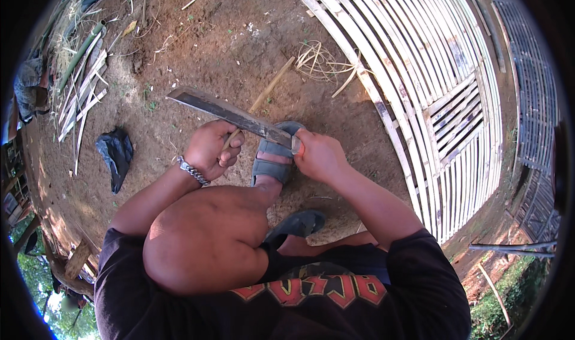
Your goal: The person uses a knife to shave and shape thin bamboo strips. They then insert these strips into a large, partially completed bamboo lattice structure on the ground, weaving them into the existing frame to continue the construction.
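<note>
Shirt, hands: machete right (strip left)

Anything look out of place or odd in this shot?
A crumpled black plastic bag lies on the dirt left of the left hand, like stray litter. Beside the slatted panel, a tangle of pale strips lies loose and untidy.

Brown bare-earth ground spans the frame's middle. On it lie long pale bamboo strips upper left, a crumpled black plastic bag left, and tangled thin tan strands upper centre.
</note>
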Motion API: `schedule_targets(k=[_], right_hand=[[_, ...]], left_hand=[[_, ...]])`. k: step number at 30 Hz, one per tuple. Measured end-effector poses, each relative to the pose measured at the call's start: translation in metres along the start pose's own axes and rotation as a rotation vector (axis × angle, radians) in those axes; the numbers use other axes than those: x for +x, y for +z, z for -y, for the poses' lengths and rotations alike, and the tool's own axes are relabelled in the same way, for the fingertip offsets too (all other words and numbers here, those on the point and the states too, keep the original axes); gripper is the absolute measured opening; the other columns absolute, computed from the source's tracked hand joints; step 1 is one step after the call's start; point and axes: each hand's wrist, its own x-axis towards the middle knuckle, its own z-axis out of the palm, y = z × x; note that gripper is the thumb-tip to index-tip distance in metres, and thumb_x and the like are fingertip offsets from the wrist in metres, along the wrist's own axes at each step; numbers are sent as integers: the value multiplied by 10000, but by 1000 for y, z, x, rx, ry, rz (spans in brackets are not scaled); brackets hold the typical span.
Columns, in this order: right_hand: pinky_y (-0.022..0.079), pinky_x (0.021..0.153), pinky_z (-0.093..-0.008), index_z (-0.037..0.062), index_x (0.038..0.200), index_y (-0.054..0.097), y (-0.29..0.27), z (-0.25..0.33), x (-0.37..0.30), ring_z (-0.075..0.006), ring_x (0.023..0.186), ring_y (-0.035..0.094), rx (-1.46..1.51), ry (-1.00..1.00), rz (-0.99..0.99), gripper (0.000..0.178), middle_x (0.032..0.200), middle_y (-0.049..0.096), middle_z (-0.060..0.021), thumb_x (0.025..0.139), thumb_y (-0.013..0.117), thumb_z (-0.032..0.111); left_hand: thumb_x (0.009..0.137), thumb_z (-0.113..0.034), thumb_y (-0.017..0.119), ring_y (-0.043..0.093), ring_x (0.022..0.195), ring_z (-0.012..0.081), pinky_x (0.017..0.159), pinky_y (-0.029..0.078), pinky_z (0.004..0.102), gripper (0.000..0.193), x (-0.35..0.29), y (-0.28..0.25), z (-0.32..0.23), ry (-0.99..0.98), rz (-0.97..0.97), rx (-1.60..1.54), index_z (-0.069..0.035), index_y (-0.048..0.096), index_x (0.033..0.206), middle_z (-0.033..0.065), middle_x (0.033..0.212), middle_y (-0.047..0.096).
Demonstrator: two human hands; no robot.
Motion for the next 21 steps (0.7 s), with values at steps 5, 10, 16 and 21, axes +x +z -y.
schedule_targets(k=[5, 10, 16, 21], right_hand=[[571, 785, -526, 94, 1138, 616, -7, -11, 17, -410, 882, 714, -59, 118, 65, 272, 957, 722, -181, 910, 584, 238], [573, 792, -523, 102, 1124, 618, -3, 2, 1, -408, 904, 713, 12, 104, 19, 262, 970, 722, -182, 904, 593, 242], [569, 793, -517, 92, 1082, 622, -13, -14, 25, -405, 917, 711, -54, 255, 140, 231, 956, 722, -185, 903, 612, 238], [563, 796, -517, 100, 1069, 630, -9, -10, 23, -408, 927, 706, -41, 172, 114, 213, 958, 723, -187, 926, 605, 254]], left_hand=[[1039, -134, 410, 410, 418, 79, 352, 315, 224, 230, -4, 6, -5, 34, 85, 15, 13, 579, 1087, 38, 732, 530], [1068, -150, 391, 379, 406, 53, 354, 318, 196, 321, -5, 12, -5, 40, 4, 53, 43, 566, 1255, -18, 710, 495], [1047, -125, 414, 391, 408, 66, 357, 313, 207, 350, -5, 12, -8, 71, 45, 142, 42, 562, 1317, 5, 718, 511], [1037, -108, 415, 393, 412, 70, 362, 307, 209, 355, -6, 15, -6, 67, 0, 129, 47, 576, 1312, 11, 718, 512]])
